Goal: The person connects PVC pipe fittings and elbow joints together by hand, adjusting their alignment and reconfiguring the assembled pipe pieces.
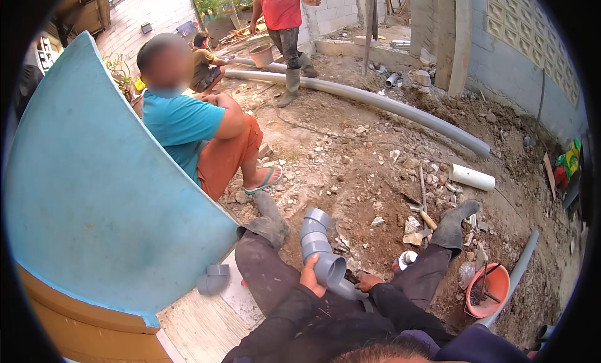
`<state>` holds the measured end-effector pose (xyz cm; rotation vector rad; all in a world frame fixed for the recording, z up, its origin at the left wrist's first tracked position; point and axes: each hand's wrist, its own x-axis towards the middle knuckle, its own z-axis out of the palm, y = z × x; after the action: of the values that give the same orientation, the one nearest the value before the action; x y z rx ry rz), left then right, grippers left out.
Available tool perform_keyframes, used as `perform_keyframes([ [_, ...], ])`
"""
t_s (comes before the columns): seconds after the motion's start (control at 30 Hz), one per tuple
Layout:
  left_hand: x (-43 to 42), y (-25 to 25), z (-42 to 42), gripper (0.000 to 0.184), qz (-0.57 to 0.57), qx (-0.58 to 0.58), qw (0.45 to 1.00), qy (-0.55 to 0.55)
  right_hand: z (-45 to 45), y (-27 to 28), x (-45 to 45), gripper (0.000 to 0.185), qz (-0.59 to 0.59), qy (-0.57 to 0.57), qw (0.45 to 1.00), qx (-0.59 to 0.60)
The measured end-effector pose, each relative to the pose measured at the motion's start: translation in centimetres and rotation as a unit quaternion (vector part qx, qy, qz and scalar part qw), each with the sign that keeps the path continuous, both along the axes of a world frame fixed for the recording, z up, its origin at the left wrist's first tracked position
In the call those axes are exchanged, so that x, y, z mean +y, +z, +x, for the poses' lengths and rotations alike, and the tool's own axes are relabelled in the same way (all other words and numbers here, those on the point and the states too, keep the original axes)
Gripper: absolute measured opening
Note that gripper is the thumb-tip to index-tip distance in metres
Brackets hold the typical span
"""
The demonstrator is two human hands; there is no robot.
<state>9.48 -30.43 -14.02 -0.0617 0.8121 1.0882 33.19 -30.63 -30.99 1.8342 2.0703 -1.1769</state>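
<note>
Between my legs is a joined run of grey PVC pipe fittings (pixel 315 241), with one round end facing up and another open towards me. My left hand (pixel 311 279) is closed on its lower left side. Against the lower right of the fittings, my right hand (pixel 369 283) has its fingers curled round something small and dark that I cannot make out. A white-topped can (pixel 405 259) stands on the dirt by my right leg. Another grey pipe elbow (pixel 214 280) rests at my left, beside the light board (pixel 200 319).
A curved blue wall (pixel 106 194) rises on my left, where a person in a teal shirt (pixel 181 128) sits. Long grey pipes (pixel 388 104) cross the rubble. At right are a white pipe piece (pixel 471 177) and an orange bucket (pixel 487 290) holding tools. Two more people are farther back.
</note>
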Motion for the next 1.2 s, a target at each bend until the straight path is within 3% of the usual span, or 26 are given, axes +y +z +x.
perform_keyframes([
  [0.1, 0.0, -0.1, 0.0, 0.059, -0.017, -0.012, 1.000, 0.010, 0.6, 1.1, 0.8, 0.041, -0.097, 0.071, 0.993, 0.021],
  [0.2, 0.0, 0.8, 0.2, 0.062, -0.020, -0.002, 1.000, 0.009, 1.0, -4.2, 0.2, 0.059, -0.111, 0.224, 0.968, -0.006],
  [0.27, 0.1, 0.3, 0.0, 0.063, -0.009, -0.009, 1.000, 0.002, 2.0, -6.4, -0.1, 0.058, -0.064, 0.220, 0.971, 0.074],
  [0.33, 0.1, -0.3, -0.1, 0.061, -0.011, -0.019, 1.000, -0.002, 2.0, -5.2, -0.1, 0.055, -0.069, 0.175, 0.975, 0.113],
  [0.5, 0.2, -0.7, 0.0, 0.063, -0.007, -0.013, 1.000, 0.001, 1.0, -0.8, 0.4, 0.049, -0.195, 0.046, 0.975, 0.096],
  [1.2, -0.1, 0.5, 0.1, 0.065, -0.028, -0.005, 1.000, 0.004, 0.9, 1.3, 0.8, 0.049, -0.168, 0.005, 0.980, 0.108],
])
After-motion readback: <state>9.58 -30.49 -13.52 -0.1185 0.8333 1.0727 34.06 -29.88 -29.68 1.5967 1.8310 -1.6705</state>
